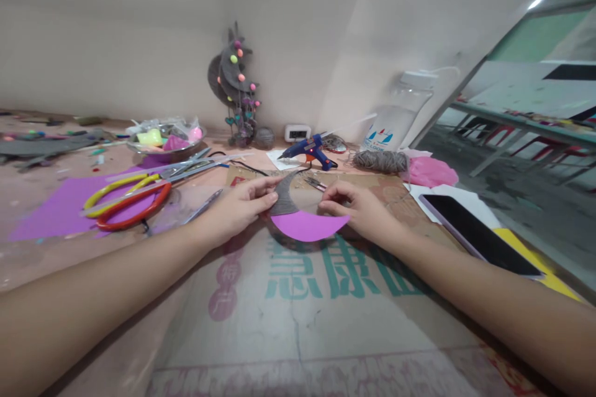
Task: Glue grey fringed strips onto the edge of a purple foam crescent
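A purple paper crescent [311, 226] is held above a cardboard sheet, its upper left part wrapped in grey yarn [285, 195]. My left hand [254, 201] grips the wrapped part between thumb and fingers. My right hand [347, 201] is closed in a pinch by the crescent's right tip, on what looks like a thin strand of grey yarn. That strand is faint, and it seems to lead toward the grey yarn bundle [380, 162] at the back right. Just behind the hands lies a small pair of snips [315, 183].
A blue glue gun [311, 152] stands behind the hands, near a small digital clock [298, 133]. Scissors with red and yellow handles [135, 201] lie left on purple paper [60, 208]. A phone [479, 236] lies right; a clear bottle [395, 115] and a decorated grey moon hanging [235, 84] stand behind.
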`<state>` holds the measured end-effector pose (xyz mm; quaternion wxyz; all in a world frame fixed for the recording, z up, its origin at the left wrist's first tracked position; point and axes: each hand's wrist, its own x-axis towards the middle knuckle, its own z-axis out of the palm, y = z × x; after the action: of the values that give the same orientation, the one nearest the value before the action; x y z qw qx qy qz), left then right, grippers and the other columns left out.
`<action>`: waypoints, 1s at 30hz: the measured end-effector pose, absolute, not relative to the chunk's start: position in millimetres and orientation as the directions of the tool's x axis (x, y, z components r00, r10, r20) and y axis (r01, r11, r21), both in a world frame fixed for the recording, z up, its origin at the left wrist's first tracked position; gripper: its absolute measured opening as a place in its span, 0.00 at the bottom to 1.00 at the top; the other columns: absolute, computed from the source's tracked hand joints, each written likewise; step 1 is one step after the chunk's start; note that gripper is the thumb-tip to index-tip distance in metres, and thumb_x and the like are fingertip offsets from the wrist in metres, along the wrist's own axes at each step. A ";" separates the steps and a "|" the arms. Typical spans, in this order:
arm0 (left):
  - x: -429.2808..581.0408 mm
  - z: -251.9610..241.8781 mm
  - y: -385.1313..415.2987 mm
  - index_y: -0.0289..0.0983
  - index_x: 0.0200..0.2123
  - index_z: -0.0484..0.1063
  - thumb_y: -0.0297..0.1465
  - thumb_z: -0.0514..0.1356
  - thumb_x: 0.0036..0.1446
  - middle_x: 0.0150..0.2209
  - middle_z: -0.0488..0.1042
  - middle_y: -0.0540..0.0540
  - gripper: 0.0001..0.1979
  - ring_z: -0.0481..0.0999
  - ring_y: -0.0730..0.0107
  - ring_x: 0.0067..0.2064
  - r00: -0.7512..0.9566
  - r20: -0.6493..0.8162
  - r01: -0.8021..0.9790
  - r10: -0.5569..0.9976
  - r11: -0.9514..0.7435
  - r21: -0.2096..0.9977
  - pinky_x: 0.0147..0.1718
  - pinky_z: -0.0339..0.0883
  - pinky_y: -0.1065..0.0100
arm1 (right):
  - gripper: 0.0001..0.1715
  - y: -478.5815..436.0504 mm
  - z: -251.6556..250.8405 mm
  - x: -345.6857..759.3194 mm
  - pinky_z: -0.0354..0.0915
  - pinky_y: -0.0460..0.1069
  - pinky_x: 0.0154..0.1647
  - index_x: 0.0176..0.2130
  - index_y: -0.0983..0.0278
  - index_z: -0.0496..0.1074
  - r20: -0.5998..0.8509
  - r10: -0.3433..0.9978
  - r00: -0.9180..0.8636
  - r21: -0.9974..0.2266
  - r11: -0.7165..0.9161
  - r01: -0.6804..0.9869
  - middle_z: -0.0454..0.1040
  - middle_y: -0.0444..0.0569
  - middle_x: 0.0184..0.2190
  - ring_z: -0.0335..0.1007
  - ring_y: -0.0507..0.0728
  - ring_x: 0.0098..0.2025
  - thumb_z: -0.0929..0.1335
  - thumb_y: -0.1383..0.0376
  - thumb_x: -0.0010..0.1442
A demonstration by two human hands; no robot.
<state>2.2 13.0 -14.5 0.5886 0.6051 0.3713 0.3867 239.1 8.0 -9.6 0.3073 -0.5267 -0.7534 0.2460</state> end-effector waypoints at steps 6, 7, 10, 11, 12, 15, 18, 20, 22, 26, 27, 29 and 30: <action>2.8 -14.4 12.4 0.37 0.50 0.69 0.32 0.59 0.55 0.42 0.76 0.45 0.18 0.74 0.68 0.40 0.407 0.028 -0.019 0.913 -0.022 1.000 0.36 0.66 0.70 | 0.08 8.1 -11.9 240.5 0.65 0.51 0.38 0.36 0.64 0.74 0.291 0.903 -0.316 -0.627 0.429 0.650 0.74 0.50 0.36 0.70 0.55 0.36 0.66 0.64 0.58; 3.1 -14.4 12.1 0.37 0.49 0.70 0.32 0.59 0.55 0.40 0.76 0.45 0.17 0.74 0.70 0.37 0.402 0.026 -0.018 0.915 -0.020 1.000 0.35 0.65 0.71 | 0.09 6.0 -10.8 239.8 0.65 0.52 0.40 0.39 0.64 0.74 0.343 0.876 -0.338 -0.584 0.481 0.654 0.73 0.51 0.39 0.70 0.56 0.40 0.66 0.65 0.58; 3.8 -13.5 10.9 0.36 0.45 0.69 0.32 0.60 0.54 0.32 0.74 0.49 0.14 0.70 0.75 0.30 0.393 0.034 -0.012 0.919 -0.032 0.999 0.29 0.62 0.73 | 0.17 -2.8 -5.7 236.4 0.64 0.53 0.44 0.49 0.62 0.70 0.513 0.798 -0.315 -0.504 0.578 0.642 0.69 0.53 0.47 0.66 0.57 0.46 0.65 0.68 0.58; 3.9 -13.3 10.6 0.35 0.44 0.69 0.32 0.60 0.54 0.31 0.72 0.50 0.13 0.69 0.76 0.28 0.394 0.044 -0.010 0.918 -0.043 0.999 0.28 0.61 0.73 | 0.18 -6.2 -4.1 234.8 0.64 0.52 0.44 0.49 0.61 0.69 0.550 0.787 -0.281 -0.505 0.581 0.638 0.68 0.53 0.47 0.66 0.57 0.45 0.65 0.68 0.58; 3.9 -13.3 10.3 0.35 0.43 0.69 0.32 0.60 0.54 0.30 0.71 0.51 0.13 0.67 0.77 0.27 0.398 0.055 -0.008 0.916 -0.056 0.998 0.27 0.61 0.73 | 0.17 -9.5 -2.9 233.0 0.65 0.52 0.42 0.49 0.61 0.69 0.554 0.796 -0.245 -0.541 0.568 0.620 0.69 0.52 0.47 0.67 0.56 0.43 0.65 0.68 0.59; 3.7 -14.8 10.0 0.36 0.42 0.67 0.32 0.60 0.54 0.29 0.69 0.52 0.12 0.66 0.78 0.26 0.418 0.077 0.002 0.905 -0.086 0.996 0.26 0.60 0.73 | 0.17 -18.9 -2.1 225.9 0.66 0.48 0.30 0.50 0.59 0.67 0.353 0.909 -0.223 -0.813 0.416 0.407 0.70 0.50 0.48 0.68 0.51 0.32 0.65 0.65 0.60; 4.0 -16.4 9.3 0.36 0.42 0.66 0.32 0.59 0.55 0.29 0.69 0.52 0.11 0.66 0.78 0.26 0.425 0.085 0.008 0.901 -0.098 0.995 0.26 0.60 0.73 | 0.25 -26.1 -3.5 218.3 0.61 0.45 0.17 0.55 0.56 0.60 0.034 0.930 -0.366 -0.985 0.093 0.143 0.67 0.52 0.54 0.65 0.46 0.22 0.66 0.62 0.59; 4.6 -16.4 8.4 0.36 0.41 0.66 0.32 0.59 0.55 0.30 0.69 0.52 0.10 0.66 0.77 0.26 0.417 0.086 0.015 0.905 -0.101 0.995 0.27 0.61 0.73 | 0.27 -28.8 -4.2 214.5 0.64 0.46 0.17 0.56 0.55 0.58 -0.070 0.894 -0.442 -0.997 -0.052 0.053 0.67 0.53 0.54 0.67 0.47 0.21 0.66 0.61 0.58; 5.4 -15.4 7.5 0.36 0.40 0.66 0.31 0.59 0.55 0.28 0.68 0.52 0.09 0.66 0.77 0.26 0.415 0.084 0.018 0.906 -0.100 0.995 0.26 0.60 0.73 | 0.23 -29.2 -4.7 212.5 0.68 0.48 0.23 0.52 0.59 0.62 -0.085 0.888 -0.453 -0.996 -0.080 0.032 0.71 0.52 0.48 0.70 0.49 0.25 0.67 0.61 0.58; 6.3 -13.2 6.1 0.36 0.39 0.67 0.31 0.59 0.54 0.28 0.68 0.52 0.09 0.65 0.78 0.25 0.421 0.070 0.018 0.904 -0.086 0.996 0.25 0.60 0.73 | 0.11 -24.7 -5.0 213.1 0.66 0.46 0.32 0.40 0.64 0.71 -0.010 0.934 -0.358 -0.978 0.065 0.197 0.74 0.47 0.33 0.70 0.50 0.31 0.68 0.63 0.56; 6.3 -13.0 5.9 0.36 0.39 0.67 0.31 0.60 0.53 0.28 0.69 0.52 0.09 0.65 0.77 0.25 0.421 0.070 0.017 0.904 -0.084 0.996 0.25 0.60 0.73 | 0.09 -23.3 -4.9 213.8 0.65 0.46 0.33 0.37 0.65 0.72 0.014 0.938 -0.347 -0.964 0.104 0.243 0.74 0.46 0.32 0.70 0.50 0.32 0.69 0.63 0.55; 6.4 -13.2 5.8 0.36 0.38 0.68 0.31 0.60 0.53 0.29 0.69 0.52 0.09 0.65 0.77 0.25 0.431 0.068 0.010 0.900 -0.080 0.997 0.25 0.60 0.73 | 0.07 -21.0 -4.6 215.3 0.64 0.47 0.33 0.33 0.65 0.73 0.059 0.941 -0.334 -0.931 0.172 0.322 0.74 0.46 0.30 0.69 0.51 0.31 0.70 0.63 0.54; 6.4 -13.4 5.8 0.37 0.38 0.68 0.31 0.60 0.52 0.29 0.69 0.52 0.09 0.65 0.77 0.26 0.438 0.066 0.006 0.897 -0.076 0.997 0.25 0.60 0.73 | 0.08 -20.2 -4.4 215.9 0.63 0.47 0.32 0.31 0.65 0.74 0.079 0.942 -0.325 -0.914 0.199 0.354 0.73 0.45 0.29 0.68 0.51 0.31 0.70 0.62 0.54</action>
<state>6.4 5.8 -13.4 0.5750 0.6230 0.3622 0.3873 215.9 -20.2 -4.4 0.3447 -0.4674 -0.6933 0.4266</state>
